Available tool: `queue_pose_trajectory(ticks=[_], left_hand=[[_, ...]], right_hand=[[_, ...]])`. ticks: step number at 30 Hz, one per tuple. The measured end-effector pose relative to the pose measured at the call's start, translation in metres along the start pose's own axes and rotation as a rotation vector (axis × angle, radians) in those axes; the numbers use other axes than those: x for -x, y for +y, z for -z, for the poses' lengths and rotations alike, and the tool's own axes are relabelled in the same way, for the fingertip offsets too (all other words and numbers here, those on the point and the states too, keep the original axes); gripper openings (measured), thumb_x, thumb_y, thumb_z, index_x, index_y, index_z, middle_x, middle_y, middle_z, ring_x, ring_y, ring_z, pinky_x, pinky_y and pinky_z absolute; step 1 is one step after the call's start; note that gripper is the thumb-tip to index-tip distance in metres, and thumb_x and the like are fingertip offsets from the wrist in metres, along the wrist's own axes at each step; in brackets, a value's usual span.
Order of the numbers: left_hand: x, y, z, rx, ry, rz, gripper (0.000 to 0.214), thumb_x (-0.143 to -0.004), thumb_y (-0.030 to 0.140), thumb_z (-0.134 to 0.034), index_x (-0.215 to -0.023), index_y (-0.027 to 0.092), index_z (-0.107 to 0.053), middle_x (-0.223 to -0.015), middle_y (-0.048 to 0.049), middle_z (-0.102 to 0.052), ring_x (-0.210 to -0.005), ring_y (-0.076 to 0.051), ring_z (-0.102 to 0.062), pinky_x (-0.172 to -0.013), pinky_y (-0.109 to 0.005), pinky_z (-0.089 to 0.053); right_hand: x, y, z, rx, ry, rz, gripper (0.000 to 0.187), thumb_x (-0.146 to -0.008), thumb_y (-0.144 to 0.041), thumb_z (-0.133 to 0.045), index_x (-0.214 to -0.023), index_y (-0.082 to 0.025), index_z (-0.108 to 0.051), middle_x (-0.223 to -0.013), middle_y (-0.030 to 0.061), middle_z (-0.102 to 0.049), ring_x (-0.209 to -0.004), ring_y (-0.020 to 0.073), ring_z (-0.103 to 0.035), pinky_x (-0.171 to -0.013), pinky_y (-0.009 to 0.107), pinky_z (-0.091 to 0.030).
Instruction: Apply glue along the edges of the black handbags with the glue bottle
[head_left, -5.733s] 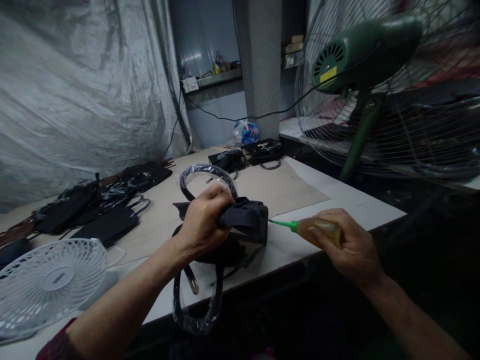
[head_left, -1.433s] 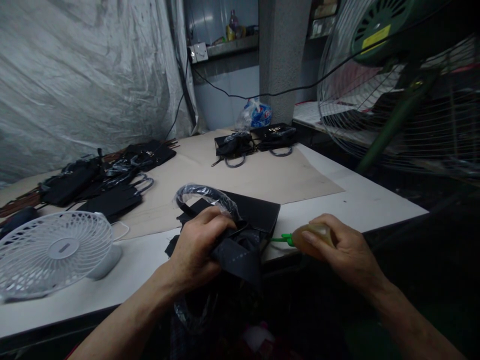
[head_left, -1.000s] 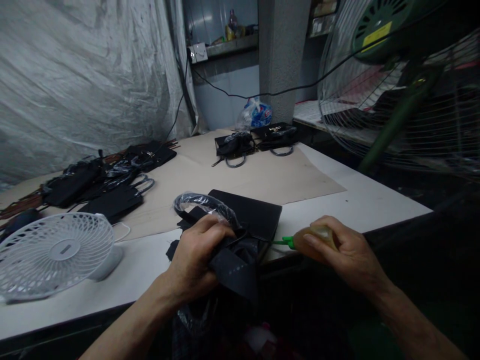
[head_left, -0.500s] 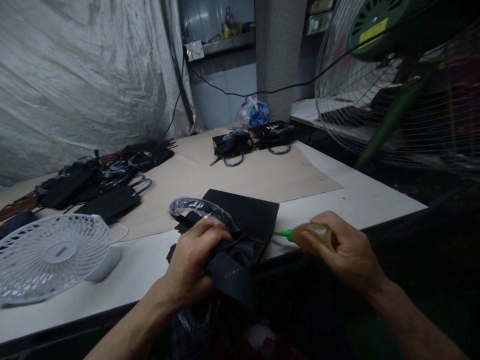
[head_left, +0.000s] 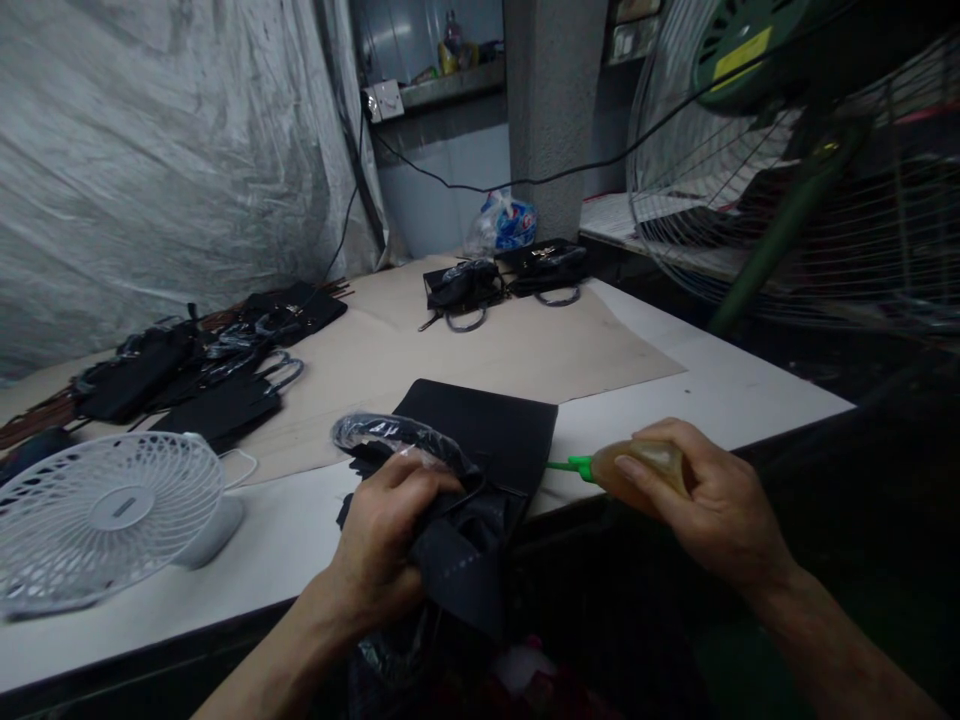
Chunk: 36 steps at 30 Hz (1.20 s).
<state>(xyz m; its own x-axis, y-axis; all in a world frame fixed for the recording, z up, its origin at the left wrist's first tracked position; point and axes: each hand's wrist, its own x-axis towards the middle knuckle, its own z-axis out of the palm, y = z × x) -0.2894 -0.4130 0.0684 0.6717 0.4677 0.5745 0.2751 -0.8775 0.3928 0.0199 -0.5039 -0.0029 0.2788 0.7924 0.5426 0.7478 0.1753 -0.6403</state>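
Observation:
A black handbag [head_left: 487,440] lies over the near edge of the white table [head_left: 720,395], its plastic-wrapped handle [head_left: 390,432] curving up at its left. My left hand [head_left: 382,545] is closed on the bag's folded dark lining at the table edge. My right hand [head_left: 709,500] grips a small amber squeeze bottle [head_left: 637,468]. The bottle's green nozzle [head_left: 570,465] points left and almost touches the bag's right side.
A small white desk fan [head_left: 112,515] stands at the near left. Several black bags [head_left: 202,365] lie at the left, two more bags [head_left: 502,280] at the back on a brown sheet [head_left: 480,350]. A large green standing fan [head_left: 795,150] fills the right.
The bag has come down from an upright hold to lie flat over the table edge. In the last second my left hand slid slightly down and the bottle stayed by the bag's side.

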Motion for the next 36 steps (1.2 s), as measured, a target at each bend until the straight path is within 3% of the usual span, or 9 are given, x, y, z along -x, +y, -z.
queue_pose_trajectory(ticks=[7, 15, 25, 29, 33, 36], left_hand=[[-0.001, 0.007, 0.001, -0.017, 0.020, -0.011, 0.015, -0.083, 0.015, -0.064, -0.096, 0.021, -0.068, -0.089, -0.0026, -0.073, -0.082, -0.014, -0.070, -0.071, -0.023, -0.056], [0.000, 0.006, -0.001, -0.023, 0.022, -0.024, 0.015, -0.084, 0.016, -0.062, -0.096, 0.021, -0.068, -0.089, -0.0013, -0.072, -0.082, -0.013, -0.069, -0.071, -0.021, -0.055], [0.003, 0.006, -0.002, -0.036, 0.022, -0.008, 0.016, -0.082, 0.015, -0.064, -0.096, 0.022, -0.068, -0.088, -0.0016, -0.073, -0.082, -0.015, -0.070, -0.071, -0.022, -0.057], [0.004, 0.008, -0.001, -0.043, 0.020, -0.004, 0.014, -0.083, 0.015, -0.064, -0.095, 0.021, -0.069, -0.089, -0.0025, -0.074, -0.082, -0.015, -0.072, -0.071, -0.023, -0.057], [0.004, 0.008, -0.002, -0.058, 0.037, -0.014, 0.014, -0.084, 0.015, -0.064, -0.095, 0.021, -0.069, -0.087, -0.0021, -0.074, -0.080, -0.015, -0.071, -0.071, -0.023, -0.058], [0.003, 0.009, -0.001, -0.056, 0.043, -0.023, 0.013, -0.084, 0.016, -0.064, -0.095, 0.021, -0.069, -0.085, -0.0024, -0.074, -0.078, -0.015, -0.071, -0.069, -0.024, -0.058]], right_hand=[[0.010, -0.004, -0.001, -0.026, -0.127, 0.068, 0.014, -0.099, -0.037, -0.062, -0.091, -0.025, -0.062, -0.077, -0.0019, -0.064, -0.063, 0.0156, -0.061, -0.056, 0.028, -0.048], [0.018, -0.011, -0.003, -0.105, -0.117, 0.185, 0.006, -0.100, -0.030, -0.062, -0.099, -0.024, -0.062, -0.083, 0.0000, -0.064, -0.069, 0.0159, -0.063, -0.061, 0.028, -0.050], [0.022, -0.016, -0.001, -0.121, -0.098, 0.202, 0.005, -0.098, -0.028, -0.066, -0.100, -0.024, -0.063, -0.083, 0.0006, -0.063, -0.066, 0.0156, -0.062, -0.059, 0.027, -0.051], [0.026, -0.017, 0.002, -0.177, -0.146, 0.202, 0.007, -0.100, -0.028, -0.064, -0.105, -0.025, -0.062, -0.088, 0.0020, -0.066, -0.071, 0.0170, -0.065, -0.060, 0.027, -0.053], [0.029, -0.019, 0.003, -0.152, -0.101, 0.212, 0.008, -0.097, -0.026, -0.067, -0.104, -0.024, -0.063, -0.085, 0.0017, -0.065, -0.066, 0.0159, -0.064, -0.058, 0.027, -0.052], [0.032, -0.022, 0.003, -0.210, -0.137, 0.232, 0.013, -0.097, -0.024, -0.067, -0.109, -0.025, -0.064, -0.090, 0.0034, -0.068, -0.073, 0.0179, -0.068, -0.062, 0.027, -0.056]])
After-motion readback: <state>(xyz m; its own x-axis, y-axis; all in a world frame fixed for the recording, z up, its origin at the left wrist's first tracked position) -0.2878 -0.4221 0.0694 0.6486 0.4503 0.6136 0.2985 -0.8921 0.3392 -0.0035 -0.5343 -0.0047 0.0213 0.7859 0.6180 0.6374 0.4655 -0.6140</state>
